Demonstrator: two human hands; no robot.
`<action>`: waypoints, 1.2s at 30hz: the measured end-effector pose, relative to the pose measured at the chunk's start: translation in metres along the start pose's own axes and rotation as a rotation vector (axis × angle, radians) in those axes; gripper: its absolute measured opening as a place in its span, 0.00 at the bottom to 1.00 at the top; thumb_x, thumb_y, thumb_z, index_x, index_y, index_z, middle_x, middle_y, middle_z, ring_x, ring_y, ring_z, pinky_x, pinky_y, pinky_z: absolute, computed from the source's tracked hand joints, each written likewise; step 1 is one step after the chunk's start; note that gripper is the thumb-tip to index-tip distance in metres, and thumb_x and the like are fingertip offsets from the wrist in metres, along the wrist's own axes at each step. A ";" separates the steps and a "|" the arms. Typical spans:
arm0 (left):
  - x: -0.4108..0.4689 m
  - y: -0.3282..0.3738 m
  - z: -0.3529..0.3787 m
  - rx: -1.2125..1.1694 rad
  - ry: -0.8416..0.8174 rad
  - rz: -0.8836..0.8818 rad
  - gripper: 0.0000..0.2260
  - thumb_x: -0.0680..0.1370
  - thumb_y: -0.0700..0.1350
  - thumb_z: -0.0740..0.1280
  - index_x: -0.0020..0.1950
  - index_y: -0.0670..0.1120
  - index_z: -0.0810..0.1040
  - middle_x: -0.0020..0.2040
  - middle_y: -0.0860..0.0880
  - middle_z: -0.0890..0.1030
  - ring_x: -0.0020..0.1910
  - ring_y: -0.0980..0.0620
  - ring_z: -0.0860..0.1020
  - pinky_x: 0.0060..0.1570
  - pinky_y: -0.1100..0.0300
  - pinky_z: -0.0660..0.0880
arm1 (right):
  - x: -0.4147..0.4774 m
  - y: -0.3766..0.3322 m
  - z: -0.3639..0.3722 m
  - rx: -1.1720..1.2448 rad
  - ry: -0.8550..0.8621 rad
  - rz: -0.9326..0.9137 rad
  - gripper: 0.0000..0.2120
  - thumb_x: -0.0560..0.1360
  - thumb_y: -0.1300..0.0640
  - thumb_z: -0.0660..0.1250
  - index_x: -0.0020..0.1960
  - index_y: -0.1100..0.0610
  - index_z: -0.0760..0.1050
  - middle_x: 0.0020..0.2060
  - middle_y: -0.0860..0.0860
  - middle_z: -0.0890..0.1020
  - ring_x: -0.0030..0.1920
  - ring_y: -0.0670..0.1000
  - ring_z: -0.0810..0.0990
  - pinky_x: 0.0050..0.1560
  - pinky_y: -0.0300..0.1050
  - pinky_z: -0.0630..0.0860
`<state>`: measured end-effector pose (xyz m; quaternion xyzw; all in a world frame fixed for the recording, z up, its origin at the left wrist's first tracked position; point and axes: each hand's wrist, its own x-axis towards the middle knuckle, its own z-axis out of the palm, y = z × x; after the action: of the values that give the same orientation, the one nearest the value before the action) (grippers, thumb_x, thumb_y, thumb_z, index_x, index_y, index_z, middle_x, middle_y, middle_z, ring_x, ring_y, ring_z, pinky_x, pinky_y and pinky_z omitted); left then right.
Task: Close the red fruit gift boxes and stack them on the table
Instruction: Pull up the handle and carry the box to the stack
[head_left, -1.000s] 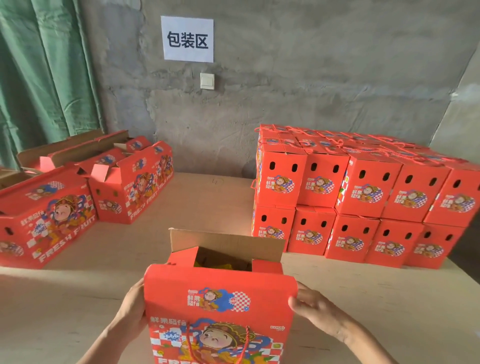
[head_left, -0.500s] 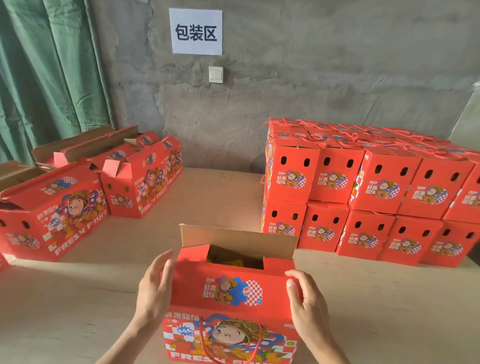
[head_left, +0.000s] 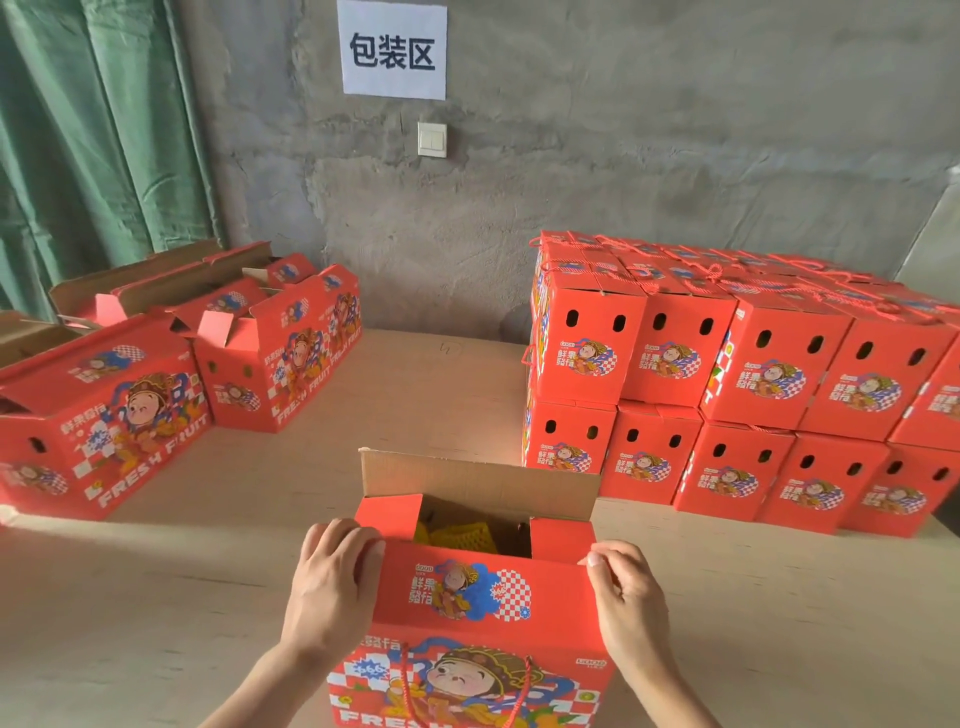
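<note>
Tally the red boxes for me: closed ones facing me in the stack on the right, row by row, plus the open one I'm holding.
Closed, top row: 5
Closed, bottom row: 5
The open box gripped by left hand and right hand: 1
Total: 11. Boxes behind cannot be counted.

Far wall sign (head_left: 393, 50): 包装区. Left box (head_left: 104, 431) and next box (head_left: 291, 364) say FRESH FRUIT low on the side. Near box (head_left: 483, 597) before me: 鲜果 plus two unclear characters, FRES cut off below. Right stack (head_left: 582, 358): same 鲜果 mark.
</note>
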<state>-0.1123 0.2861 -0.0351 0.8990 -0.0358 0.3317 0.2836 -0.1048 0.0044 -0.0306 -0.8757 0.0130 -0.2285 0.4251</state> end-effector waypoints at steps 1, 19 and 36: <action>0.000 0.001 -0.001 -0.011 -0.008 -0.013 0.17 0.77 0.50 0.55 0.42 0.43 0.80 0.41 0.50 0.78 0.41 0.50 0.70 0.44 0.56 0.68 | 0.002 0.001 0.000 -0.010 -0.002 0.007 0.07 0.76 0.65 0.64 0.44 0.66 0.81 0.47 0.52 0.78 0.46 0.50 0.77 0.45 0.42 0.71; 0.033 -0.010 0.003 -0.564 -0.288 -0.975 0.17 0.74 0.39 0.71 0.59 0.41 0.70 0.52 0.38 0.77 0.47 0.37 0.78 0.43 0.48 0.77 | 0.014 0.006 0.005 0.182 -0.092 0.241 0.10 0.75 0.62 0.67 0.54 0.55 0.71 0.50 0.48 0.76 0.47 0.47 0.76 0.42 0.34 0.71; 0.023 0.001 -0.007 0.140 -0.210 0.060 0.38 0.71 0.67 0.61 0.75 0.47 0.61 0.75 0.48 0.61 0.76 0.48 0.53 0.72 0.40 0.46 | 0.039 0.017 -0.025 0.117 -0.634 0.094 0.24 0.71 0.47 0.72 0.61 0.43 0.62 0.68 0.38 0.64 0.71 0.44 0.62 0.68 0.42 0.61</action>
<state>-0.0992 0.2918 -0.0164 0.9449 -0.0688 0.2458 0.2051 -0.0772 -0.0330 -0.0149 -0.8757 -0.0926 0.0750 0.4679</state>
